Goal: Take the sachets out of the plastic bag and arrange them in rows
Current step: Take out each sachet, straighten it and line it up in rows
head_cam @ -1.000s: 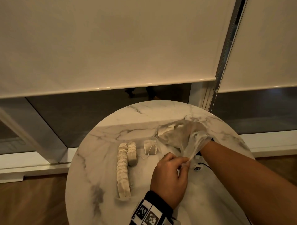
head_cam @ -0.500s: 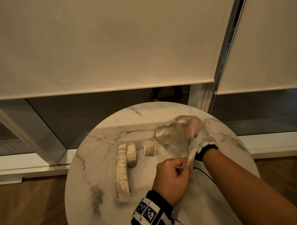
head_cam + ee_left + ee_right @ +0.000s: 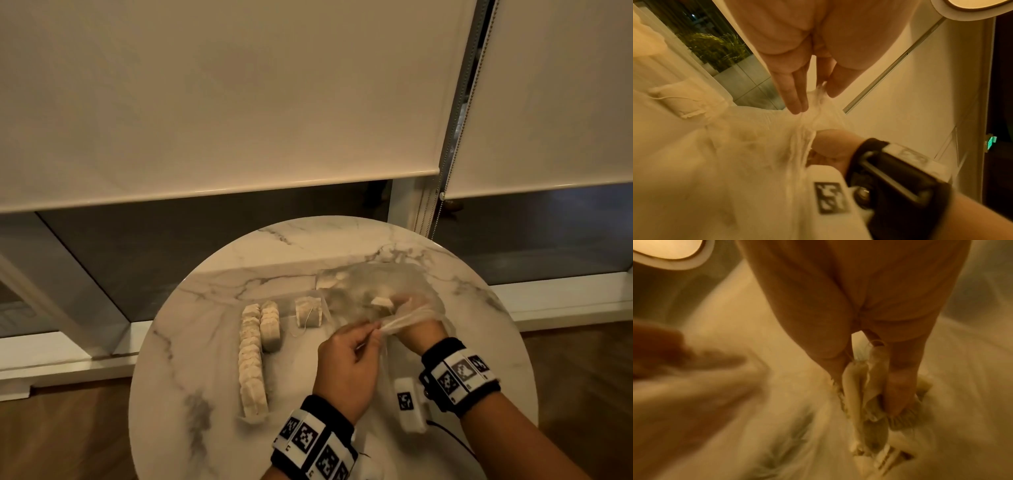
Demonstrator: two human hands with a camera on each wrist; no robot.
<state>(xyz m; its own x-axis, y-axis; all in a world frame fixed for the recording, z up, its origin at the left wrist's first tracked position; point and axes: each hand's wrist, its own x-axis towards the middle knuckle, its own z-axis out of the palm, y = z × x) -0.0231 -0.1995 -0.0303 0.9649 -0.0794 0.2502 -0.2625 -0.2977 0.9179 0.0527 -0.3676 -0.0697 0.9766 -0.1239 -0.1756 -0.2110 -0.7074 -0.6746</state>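
Note:
A clear plastic bag (image 3: 370, 291) lies on the round marble table (image 3: 212, 342), right of centre. My left hand (image 3: 368, 337) pinches the bag's gathered mouth (image 3: 813, 110). My right hand (image 3: 411, 318) is inside the bag, its fingers holding a small bunch of pale sachets (image 3: 865, 395). A long row of sachets (image 3: 251, 359) stands at the left, a short second row (image 3: 270, 323) beside it, and one sachet (image 3: 308, 311) with a string lies apart. More sachets show through the bag.
A white tagged box (image 3: 407, 401) with a dark cable lies on the table by my right wrist. Roller blinds and a dark window stand behind the table. Wooden floor surrounds it.
My right hand has drawn back toward me inside the bag, its wristband now showing, and holds sachets. My left hand keeps its pinch on the bag's mouth. The rows have not changed.

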